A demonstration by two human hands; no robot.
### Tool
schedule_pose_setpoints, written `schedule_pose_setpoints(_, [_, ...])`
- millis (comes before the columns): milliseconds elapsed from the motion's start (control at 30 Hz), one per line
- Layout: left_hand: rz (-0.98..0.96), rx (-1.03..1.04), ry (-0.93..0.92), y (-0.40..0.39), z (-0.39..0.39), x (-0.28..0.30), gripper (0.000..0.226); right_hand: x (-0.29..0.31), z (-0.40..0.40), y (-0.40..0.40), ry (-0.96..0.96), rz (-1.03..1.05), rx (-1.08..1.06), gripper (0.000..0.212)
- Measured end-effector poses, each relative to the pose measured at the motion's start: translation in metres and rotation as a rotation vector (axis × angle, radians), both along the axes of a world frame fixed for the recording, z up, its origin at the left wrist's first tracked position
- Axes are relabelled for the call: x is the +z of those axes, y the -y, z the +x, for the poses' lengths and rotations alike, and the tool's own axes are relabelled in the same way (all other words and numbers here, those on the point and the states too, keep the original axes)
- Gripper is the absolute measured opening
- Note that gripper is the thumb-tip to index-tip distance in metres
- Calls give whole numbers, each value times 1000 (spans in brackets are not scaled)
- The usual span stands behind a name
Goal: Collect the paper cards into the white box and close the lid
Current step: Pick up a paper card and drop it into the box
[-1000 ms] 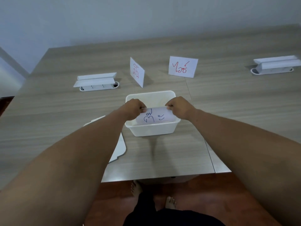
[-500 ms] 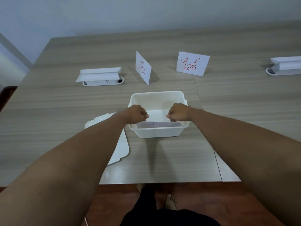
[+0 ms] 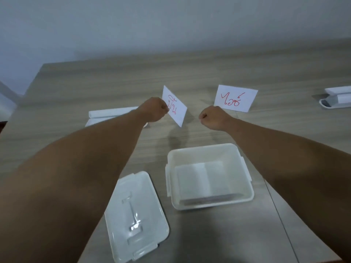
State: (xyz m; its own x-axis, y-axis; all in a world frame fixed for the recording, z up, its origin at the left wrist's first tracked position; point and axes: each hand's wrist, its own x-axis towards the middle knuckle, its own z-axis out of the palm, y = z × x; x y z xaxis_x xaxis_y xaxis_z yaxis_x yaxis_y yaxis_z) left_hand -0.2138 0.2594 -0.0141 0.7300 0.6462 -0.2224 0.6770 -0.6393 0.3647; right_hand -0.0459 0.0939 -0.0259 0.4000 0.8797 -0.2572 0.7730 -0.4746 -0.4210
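Nearer than both hands, the white box stands open on the table with cards lying flat inside, its lid under the left forearm. The left hand pinches the left edge of a red-lettered card. The right hand is an empty fist between that card and a second standing card just beyond it.

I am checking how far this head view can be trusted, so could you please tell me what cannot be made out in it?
- White socket strip: the left forearm covers its near right end.
- Second strip: cut off by the right edge of the picture.
- Cards in the white box: lying blank side up, so their writing and number are hidden.
- Right hand: curled shut, so its fingers and palm are hidden.
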Motion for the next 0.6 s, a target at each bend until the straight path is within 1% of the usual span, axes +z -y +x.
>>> schedule_pose_setpoints(67, [60,-60,-44,-28,16,-2,32,-1,1,-22,-10,-5,-48,34])
schedule_pose_setpoints(167, [116,-117,-108,-71,42,-16,36,-13,8,-63,-70,-32,-132,46])
schedule_pose_setpoints(233, [91,-163,-111,-92,55,-31,47,-27,13,-86,-93,-39,-175,50])
schedule_pose_setpoints(300, [105,-221,-97,-111,67,-47,57,-43,16,-107,-83,-33,-218,47])
schedule_pose_setpoints(433, [255,-353,-153,-124,81,-80,62,-71,11,-132,-30,-3,-261,37])
schedule_pose_setpoints(533, [337,-331,-120,-119,81,-100,63,-90,5,-132,-56,89,-382,32])
schedule_pose_setpoints(600, [370,-297,-87,-114,76,-100,63,-93,2,-125,-45,181,-444,32])
